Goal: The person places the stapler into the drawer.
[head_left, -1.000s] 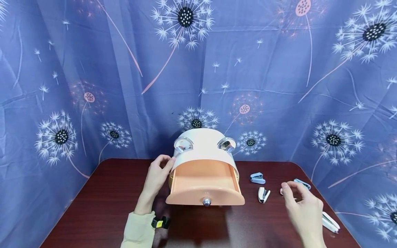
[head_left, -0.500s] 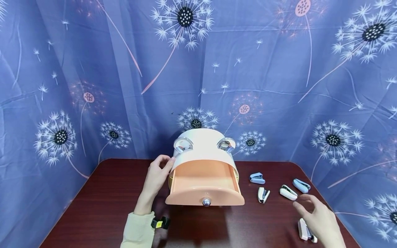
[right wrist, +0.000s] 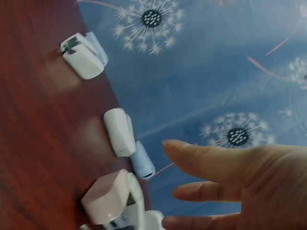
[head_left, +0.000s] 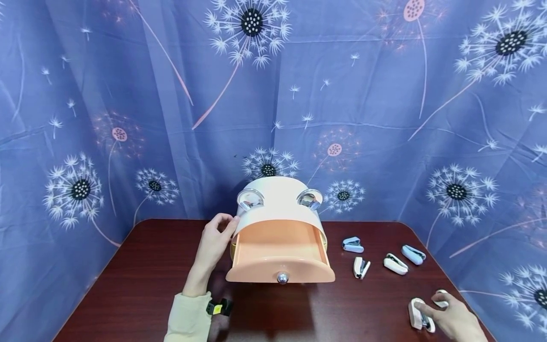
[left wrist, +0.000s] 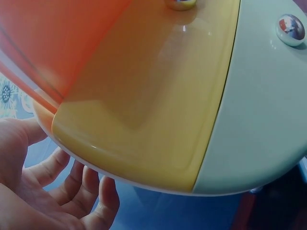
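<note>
The left forearm comes up from the bottom edge in a pale sleeve (head_left: 185,322), slanting slightly right, with a black band (head_left: 218,308) beside its cuff. The left hand (head_left: 213,237) stands at the side of the white cabinet (head_left: 279,197), thumb against the front edge, the other fingers bent and spaced along the outside wall. The left wrist view shows the fingertips at that wall; whether they grip or merely rest there, I cannot tell.

The cabinet stands near the middle of the table (head_left: 141,280), its orange drawer (head_left: 252,273) pulled out toward the person; a yellow drawer (left wrist: 144,105) and a green drawer (left wrist: 259,105) show below it.

The right forearm enters at the lower right corner, pointing up and left. The right hand (head_left: 457,320) reaches low over the table, thumb spread wide of the fingers, holding nothing. The pink stapler (head_left: 414,313) lies at the thumb in the head view, a white stapler (head_left: 442,297) just beyond the fingers; contact with either is unclear. Farther back, well apart from that hand, lie two blue staplers (head_left: 413,255) and two more white ones (head_left: 395,264), all right of the cabinet.
</note>
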The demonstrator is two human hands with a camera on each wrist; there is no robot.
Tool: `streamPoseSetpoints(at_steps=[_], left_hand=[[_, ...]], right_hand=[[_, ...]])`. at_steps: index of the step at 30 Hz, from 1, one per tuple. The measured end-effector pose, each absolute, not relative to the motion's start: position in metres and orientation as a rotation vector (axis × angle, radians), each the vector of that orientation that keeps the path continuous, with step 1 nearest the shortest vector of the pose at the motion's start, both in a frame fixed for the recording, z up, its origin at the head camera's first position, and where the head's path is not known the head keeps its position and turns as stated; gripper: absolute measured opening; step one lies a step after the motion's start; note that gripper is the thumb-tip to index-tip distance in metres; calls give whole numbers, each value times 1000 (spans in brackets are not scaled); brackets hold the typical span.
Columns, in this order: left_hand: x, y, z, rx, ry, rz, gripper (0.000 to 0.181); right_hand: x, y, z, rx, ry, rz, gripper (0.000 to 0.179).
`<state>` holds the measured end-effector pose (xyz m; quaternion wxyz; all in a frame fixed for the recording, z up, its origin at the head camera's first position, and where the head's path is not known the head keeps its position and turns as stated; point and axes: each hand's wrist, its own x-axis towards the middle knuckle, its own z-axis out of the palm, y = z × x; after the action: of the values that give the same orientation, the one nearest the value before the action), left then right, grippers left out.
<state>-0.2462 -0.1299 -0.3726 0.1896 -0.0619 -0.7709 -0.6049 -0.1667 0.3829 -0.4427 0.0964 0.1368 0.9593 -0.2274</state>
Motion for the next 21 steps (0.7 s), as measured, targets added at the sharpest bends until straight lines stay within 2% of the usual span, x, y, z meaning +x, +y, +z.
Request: streamPoseSetpoints(at_steps=[5,14,21], left_hand=[[-247,-130,-373,-177,-2163,-1704,20],[-245,-129,-371,-164,-2181,-1688,21],[-245,-129,-371,-157,-2178,-1693,21]], right_hand=[[-167,379,-460,399,2825,-756,63],[-168,373,-481,485,2854,-884,64],[-171,372,-481,437,2892,-815,45]])
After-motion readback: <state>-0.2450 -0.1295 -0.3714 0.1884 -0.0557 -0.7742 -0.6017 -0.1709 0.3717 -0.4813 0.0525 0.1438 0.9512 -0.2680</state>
